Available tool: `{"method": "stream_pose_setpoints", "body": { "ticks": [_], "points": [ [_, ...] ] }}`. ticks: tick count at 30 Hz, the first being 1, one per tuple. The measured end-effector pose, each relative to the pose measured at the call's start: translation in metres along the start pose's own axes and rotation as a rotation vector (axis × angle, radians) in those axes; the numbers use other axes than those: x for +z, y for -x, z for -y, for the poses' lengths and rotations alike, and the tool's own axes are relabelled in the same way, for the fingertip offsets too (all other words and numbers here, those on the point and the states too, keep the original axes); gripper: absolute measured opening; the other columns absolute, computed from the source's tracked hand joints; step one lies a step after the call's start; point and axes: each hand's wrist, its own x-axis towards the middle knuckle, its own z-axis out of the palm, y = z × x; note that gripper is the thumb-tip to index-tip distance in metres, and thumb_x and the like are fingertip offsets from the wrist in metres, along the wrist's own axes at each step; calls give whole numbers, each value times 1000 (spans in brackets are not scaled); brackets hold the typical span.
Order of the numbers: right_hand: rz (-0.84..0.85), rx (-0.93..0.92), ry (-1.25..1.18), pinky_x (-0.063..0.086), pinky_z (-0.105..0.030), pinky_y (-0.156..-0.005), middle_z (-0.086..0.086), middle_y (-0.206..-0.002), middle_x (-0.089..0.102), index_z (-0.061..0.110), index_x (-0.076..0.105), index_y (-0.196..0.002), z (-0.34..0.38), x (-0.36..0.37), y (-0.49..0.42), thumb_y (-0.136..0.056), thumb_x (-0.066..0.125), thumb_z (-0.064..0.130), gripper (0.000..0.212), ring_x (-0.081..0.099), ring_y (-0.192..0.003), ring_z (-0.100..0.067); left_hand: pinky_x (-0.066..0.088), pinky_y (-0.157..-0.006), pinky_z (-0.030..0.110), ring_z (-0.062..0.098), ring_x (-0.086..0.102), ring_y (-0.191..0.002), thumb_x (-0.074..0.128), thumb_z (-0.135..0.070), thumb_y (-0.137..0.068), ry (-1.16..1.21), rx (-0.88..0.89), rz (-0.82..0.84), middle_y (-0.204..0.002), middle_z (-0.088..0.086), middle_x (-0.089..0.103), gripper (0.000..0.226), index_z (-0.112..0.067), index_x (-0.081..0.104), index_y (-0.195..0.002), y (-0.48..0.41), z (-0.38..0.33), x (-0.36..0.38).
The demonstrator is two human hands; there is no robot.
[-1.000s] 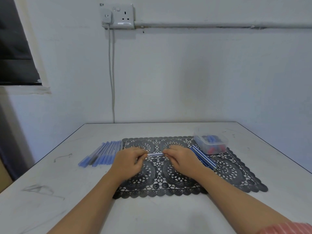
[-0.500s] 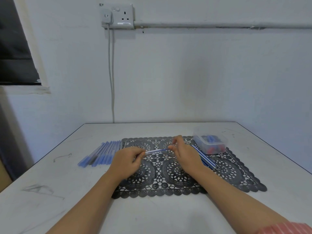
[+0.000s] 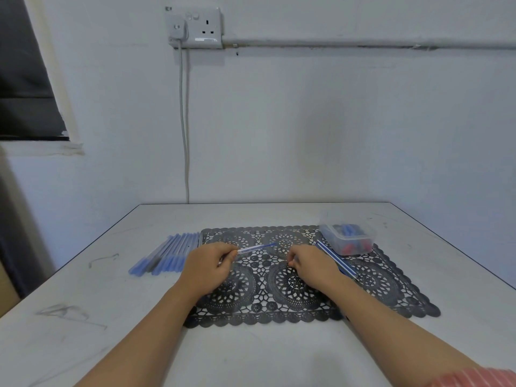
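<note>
One pen [image 3: 255, 248] is pinched at its left end by our left hand [image 3: 208, 268], the rest jutting rightward above the black lace mat [image 3: 307, 298]. Our right hand [image 3: 312, 265] is curled on the mat, apart from the pen's tip; whether it grips anything we cannot tell. Striped refills [image 3: 333, 256] lie just beside it, then a clear box [image 3: 346, 238]; a row of pens [image 3: 167, 255] lies left of the mat.

A pale wall [image 3: 307, 121] carries a double socket [image 3: 195, 27] and conduit [image 3: 363, 43]. Dark window [image 3: 25, 79] left; white table [image 3: 251, 353] below.
</note>
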Motion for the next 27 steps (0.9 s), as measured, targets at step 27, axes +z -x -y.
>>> {"method": "stream_pose_setpoints", "body": {
  "ticks": [27],
  "points": [
    [-91,-119,-135,42,-20,-81,-5,-104,63,9,71,-100,3,-3,-4,-88,61,11,16,55,-88,-13,44,-66,17,5,59,-72,55,-26,-93,0,-6,21,-81,-14,68,21,-22,71,-106,0,-3,-1]
  ]
}}
